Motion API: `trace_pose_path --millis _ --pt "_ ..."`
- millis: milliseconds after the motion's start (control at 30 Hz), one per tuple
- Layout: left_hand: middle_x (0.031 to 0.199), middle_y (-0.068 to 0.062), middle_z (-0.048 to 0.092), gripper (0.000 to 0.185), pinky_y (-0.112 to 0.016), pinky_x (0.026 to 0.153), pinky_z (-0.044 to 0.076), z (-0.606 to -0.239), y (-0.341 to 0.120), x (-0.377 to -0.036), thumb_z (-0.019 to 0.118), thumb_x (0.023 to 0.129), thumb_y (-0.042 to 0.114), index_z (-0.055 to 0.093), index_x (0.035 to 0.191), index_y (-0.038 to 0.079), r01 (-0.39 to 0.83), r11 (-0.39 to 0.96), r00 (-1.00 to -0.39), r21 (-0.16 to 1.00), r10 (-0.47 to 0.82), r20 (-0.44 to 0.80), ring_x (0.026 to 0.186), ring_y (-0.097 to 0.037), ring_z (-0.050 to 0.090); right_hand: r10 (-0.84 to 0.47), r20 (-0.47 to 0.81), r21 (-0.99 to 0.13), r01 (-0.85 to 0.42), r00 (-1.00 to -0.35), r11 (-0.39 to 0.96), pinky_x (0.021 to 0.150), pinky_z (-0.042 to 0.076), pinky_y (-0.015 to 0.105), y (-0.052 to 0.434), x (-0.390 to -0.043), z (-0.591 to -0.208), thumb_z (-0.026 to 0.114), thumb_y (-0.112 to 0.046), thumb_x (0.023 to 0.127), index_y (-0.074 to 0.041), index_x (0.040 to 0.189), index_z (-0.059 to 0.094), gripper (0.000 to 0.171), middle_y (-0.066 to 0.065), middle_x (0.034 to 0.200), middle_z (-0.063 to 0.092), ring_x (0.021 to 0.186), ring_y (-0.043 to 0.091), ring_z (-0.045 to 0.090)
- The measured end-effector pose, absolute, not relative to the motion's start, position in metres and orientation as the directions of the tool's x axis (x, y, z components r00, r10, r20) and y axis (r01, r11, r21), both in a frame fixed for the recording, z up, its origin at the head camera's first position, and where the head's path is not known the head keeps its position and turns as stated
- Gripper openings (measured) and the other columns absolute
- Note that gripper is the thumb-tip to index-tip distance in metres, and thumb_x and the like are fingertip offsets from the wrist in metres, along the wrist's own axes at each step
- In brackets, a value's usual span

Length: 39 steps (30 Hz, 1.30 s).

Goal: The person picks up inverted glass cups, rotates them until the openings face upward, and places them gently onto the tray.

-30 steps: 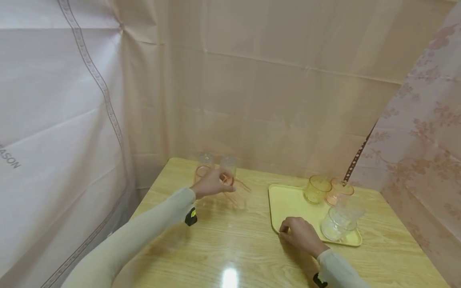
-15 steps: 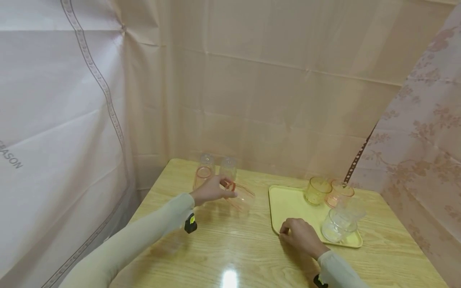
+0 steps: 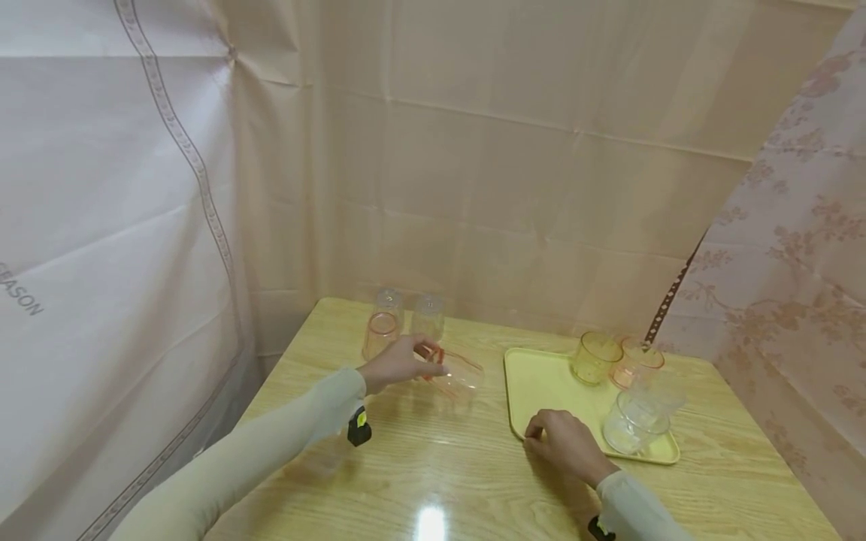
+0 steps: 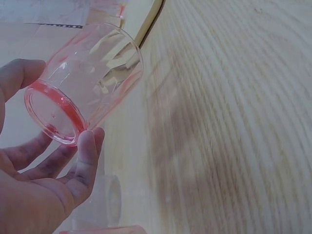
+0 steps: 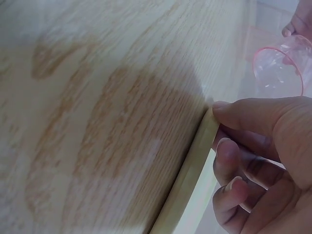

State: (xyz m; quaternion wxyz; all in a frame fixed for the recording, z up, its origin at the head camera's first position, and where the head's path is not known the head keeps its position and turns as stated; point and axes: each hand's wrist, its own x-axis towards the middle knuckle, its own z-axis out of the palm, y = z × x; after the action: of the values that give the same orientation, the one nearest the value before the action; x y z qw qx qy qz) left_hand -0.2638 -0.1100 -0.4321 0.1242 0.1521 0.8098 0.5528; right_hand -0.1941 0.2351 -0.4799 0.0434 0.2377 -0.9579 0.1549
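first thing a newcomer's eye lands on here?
The pink-tinted glass, held on its side above the wooden table in the left hand, whose grip is at its base. Next, the yellow tray on the right with three cups at its far end, the right hand pinching its near edge.

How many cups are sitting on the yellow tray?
3: a yellow cup and a pink cup at the far edge of the yellow tray, a clear cup nearer. None looks hidden.
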Motion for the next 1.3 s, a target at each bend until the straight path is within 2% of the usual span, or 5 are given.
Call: trace_pose_path --millis 167,367,700,900,1300 --pt "0.113 -0.012 0.063 0.058 -0.052 0.089 0.056 -0.435 -0.107 -0.263 0.087 0.084 0.030 0.061 0.128 0.004 0.102 0.314 -0.917 0.944 0.397 -0.033 0.088 -0.021 0.069 -0.400 0.154 -0.336 -0.429 -0.903 0.839 0.069 0.056 0.037 0.233 -0.195 -0.478 0.086 -0.015 0.083 -0.024 0.080 0.076 0.014 -0.015 0.083 0.068 0.077 0.012 0.066" --pt "0.116 -0.011 0.062 0.060 -0.045 0.087 0.057 -0.435 -0.104 -0.259 0.086 0.084 0.036 0.060 0.130 0.007 0.095 0.325 -0.906 0.941 0.419 -0.053 0.092 -0.021 0.068 -0.355 0.108 -0.511 -0.359 -0.928 0.781 0.054 0.045 0.026 0.228 -0.197 -0.473 0.080 -0.022 0.090 -0.020 0.092 0.078 0.004 -0.012 0.088 0.070 0.058 0.006 0.051" --pt "0.115 -0.012 0.063 0.047 -0.055 0.091 0.055 -0.437 -0.095 -0.251 0.083 0.089 0.025 0.061 0.127 0.006 0.066 0.279 -0.900 0.958 0.432 -0.064 0.087 -0.021 0.070 -0.318 -0.104 -0.910 -0.039 -0.942 0.413 0.063 0.055 0.035 0.209 -0.190 -0.456 0.074 -0.036 0.096 0.001 0.126 0.069 0.048 0.008 0.088 0.065 0.061 0.014 0.050" --pt "0.115 -0.013 0.062 0.047 -0.055 0.091 0.055 -0.438 -0.091 -0.248 0.084 0.088 0.026 0.062 0.124 0.006 0.061 0.258 -0.891 0.964 0.449 -0.064 0.088 -0.022 0.070 -0.274 -0.188 -0.957 0.113 -0.943 0.266 0.059 0.044 0.028 0.201 -0.189 -0.455 0.075 -0.035 0.094 0.003 0.127 0.067 0.051 0.004 0.083 0.059 0.064 0.012 0.048" --pt "0.116 -0.013 0.061 0.049 -0.052 0.090 0.056 -0.443 -0.083 -0.242 0.085 0.087 0.027 0.061 0.125 0.006 0.041 0.241 -0.882 0.970 0.465 -0.078 0.088 -0.022 0.070 -0.239 -0.175 -0.975 0.134 -0.955 0.180 0.056 0.042 0.026 0.200 -0.192 -0.461 0.077 -0.035 0.093 0.005 0.120 0.068 0.049 0.002 0.079 0.058 0.062 0.010 0.047"
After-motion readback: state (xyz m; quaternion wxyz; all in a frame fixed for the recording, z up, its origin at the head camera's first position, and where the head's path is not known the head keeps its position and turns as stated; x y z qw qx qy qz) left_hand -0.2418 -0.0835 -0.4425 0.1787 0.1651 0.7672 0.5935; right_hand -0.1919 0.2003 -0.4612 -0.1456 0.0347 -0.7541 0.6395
